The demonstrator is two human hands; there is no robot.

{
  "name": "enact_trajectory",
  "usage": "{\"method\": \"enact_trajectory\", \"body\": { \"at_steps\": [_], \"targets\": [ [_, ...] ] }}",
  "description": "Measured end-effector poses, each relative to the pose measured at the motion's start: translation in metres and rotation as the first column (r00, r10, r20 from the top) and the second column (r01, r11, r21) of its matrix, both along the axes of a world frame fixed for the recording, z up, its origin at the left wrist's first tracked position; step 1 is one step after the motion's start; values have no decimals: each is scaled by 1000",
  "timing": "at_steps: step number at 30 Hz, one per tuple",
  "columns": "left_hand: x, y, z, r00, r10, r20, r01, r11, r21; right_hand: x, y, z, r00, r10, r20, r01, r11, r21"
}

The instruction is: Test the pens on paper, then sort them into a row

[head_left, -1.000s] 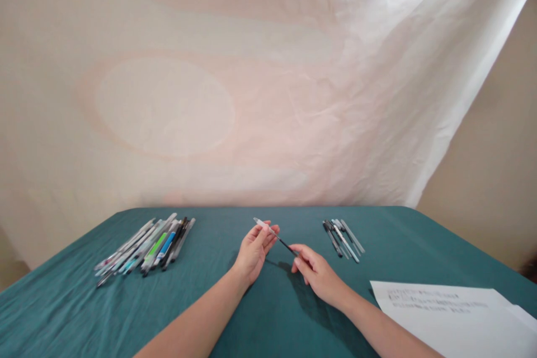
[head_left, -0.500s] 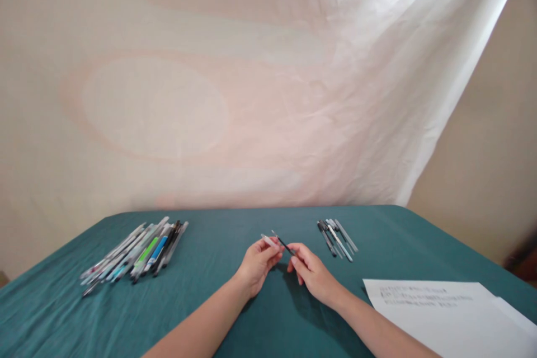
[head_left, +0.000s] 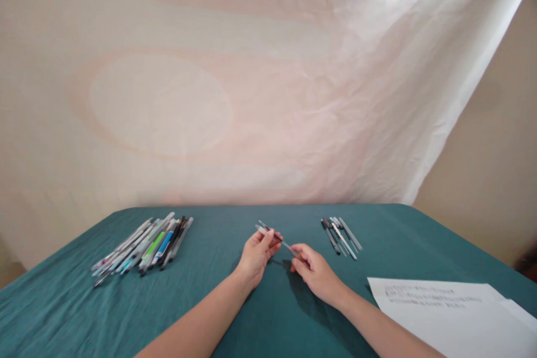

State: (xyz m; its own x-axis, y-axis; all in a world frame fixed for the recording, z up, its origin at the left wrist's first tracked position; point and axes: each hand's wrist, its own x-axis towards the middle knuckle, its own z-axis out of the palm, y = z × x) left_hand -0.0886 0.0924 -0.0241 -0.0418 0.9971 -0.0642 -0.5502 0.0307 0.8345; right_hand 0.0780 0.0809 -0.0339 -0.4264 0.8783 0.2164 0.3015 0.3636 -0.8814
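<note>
Both hands meet over the middle of the teal-covered table point(head_left: 268, 319). My left hand point(head_left: 254, 255) is closed, pinching a clear pen barrel point(head_left: 263, 230) between thumb and fingertips. My right hand point(head_left: 315, 272) is closed too, pinching the lower end of a thin dark pen piece point(head_left: 284, 244). That piece slants up to the left and lies against the clear barrel at my left fingertips. I cannot tell whether the two parts are joined or only touching.
A large pile of mixed pens point(head_left: 142, 246) lies at the left of the table. A small group of several pens point(head_left: 340, 235) lies at the right rear. A printed white sheet of paper point(head_left: 440, 313) lies at the front right. A wrinkled pale cloth backdrop point(head_left: 251, 95) hangs behind the table.
A second ago both hands held one pen between them. Half a second ago the clear part and the dark part were apart, one in each hand. Now they touch again.
</note>
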Motion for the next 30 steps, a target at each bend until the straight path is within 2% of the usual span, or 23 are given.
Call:
{"method": "enact_trajectory", "body": {
  "at_steps": [5,7,9,12,16,19,22,25,30],
  "targets": [
    [-10,6,0,996,75,-45,-75,997,-5,2,4,-3,998,-44,40,45,998,-40],
    [-9,5,-1,996,56,-75,-57,998,-11,6,9,2,990,-89,106,86,996,34],
    [-5,2,-1,992,29,-121,-29,1000,1,13,16,9,960,-185,211,146,971,189],
    [-1,-1,0,975,3,-221,6,999,40,27,33,21,861,-331,386,190,913,360],
    [-1,-3,1,942,-29,-333,57,996,74,42,64,30,663,-422,618,252,903,347],
    [-2,-3,2,926,-46,-375,82,993,80,50,85,30,594,-443,671,296,896,330],
    [-2,-2,2,918,-51,-393,91,992,85,55,94,28,560,-465,685,322,885,337],
    [-1,-2,3,912,-53,-407,99,991,92,59,93,25,546,-468,695,318,883,346],
    [0,-2,3,911,-61,-407,109,990,94,59,84,28,574,-471,670,298,882,365]
  ]
}}
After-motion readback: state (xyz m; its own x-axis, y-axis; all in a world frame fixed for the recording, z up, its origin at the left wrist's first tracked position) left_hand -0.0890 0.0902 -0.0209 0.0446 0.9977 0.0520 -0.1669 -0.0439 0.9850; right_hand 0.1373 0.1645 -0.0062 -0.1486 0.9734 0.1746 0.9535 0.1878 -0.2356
